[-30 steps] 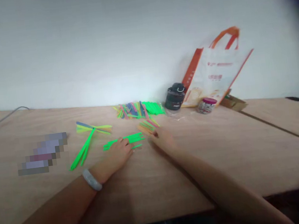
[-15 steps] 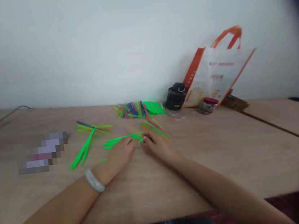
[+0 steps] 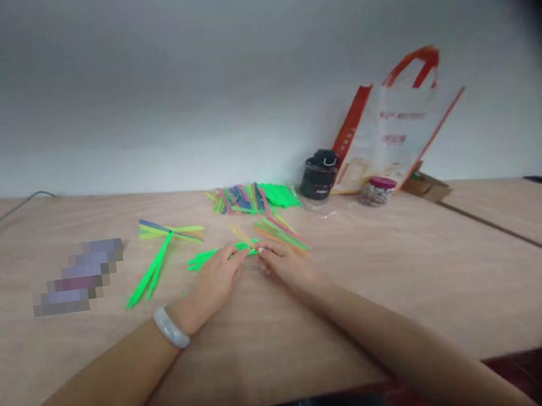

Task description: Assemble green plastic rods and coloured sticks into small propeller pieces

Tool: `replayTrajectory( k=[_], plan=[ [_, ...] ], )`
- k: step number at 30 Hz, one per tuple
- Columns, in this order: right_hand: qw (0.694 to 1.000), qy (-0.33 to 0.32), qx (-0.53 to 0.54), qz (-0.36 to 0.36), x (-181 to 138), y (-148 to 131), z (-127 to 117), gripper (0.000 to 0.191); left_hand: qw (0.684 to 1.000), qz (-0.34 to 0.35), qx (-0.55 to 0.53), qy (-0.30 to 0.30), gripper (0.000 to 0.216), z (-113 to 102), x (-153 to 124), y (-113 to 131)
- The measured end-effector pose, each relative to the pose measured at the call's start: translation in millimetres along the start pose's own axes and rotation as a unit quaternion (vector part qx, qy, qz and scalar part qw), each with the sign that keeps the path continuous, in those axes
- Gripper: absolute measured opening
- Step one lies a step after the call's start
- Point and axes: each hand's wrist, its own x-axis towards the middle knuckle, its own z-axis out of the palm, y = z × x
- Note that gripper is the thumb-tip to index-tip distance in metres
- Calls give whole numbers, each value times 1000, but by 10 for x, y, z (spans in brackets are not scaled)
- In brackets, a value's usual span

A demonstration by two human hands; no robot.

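White tote bag point(image 3: 395, 136): orange-red printed lines and characters, too blurred to read
Small jar point(image 3: 377, 192): label too blurred to read
Other readable text: none

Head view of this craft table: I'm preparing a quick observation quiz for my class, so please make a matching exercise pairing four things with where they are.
Things:
1. Pale bangle
2. Orange-handled tote bag
3. Small jar with a magenta lid
4. Neon green strips

Places:
A. Beneath the left hand
B. Around that hand's wrist
C. Leaning against the wall
D. Standing at the bag's foot

Pairs: 1-B, 2-C, 3-D, 4-A
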Motion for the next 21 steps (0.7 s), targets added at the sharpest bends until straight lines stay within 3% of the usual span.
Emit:
replayTrajectory(
  k=[10, 14, 21],
  plan=[
    [998, -35, 43, 0, -34, -14, 38, 22, 1000, -1, 12, 1, 29, 34, -2, -58],
    [999, -41, 20, 5, -65, -43, 54, 23, 999, 1, 46, -5, 32, 50, -22, -68],
    [996, -23, -68, -53, -108, -49, 78, 30, 995, 4, 97, -23, 37, 25, -42, -22]
  ],
)
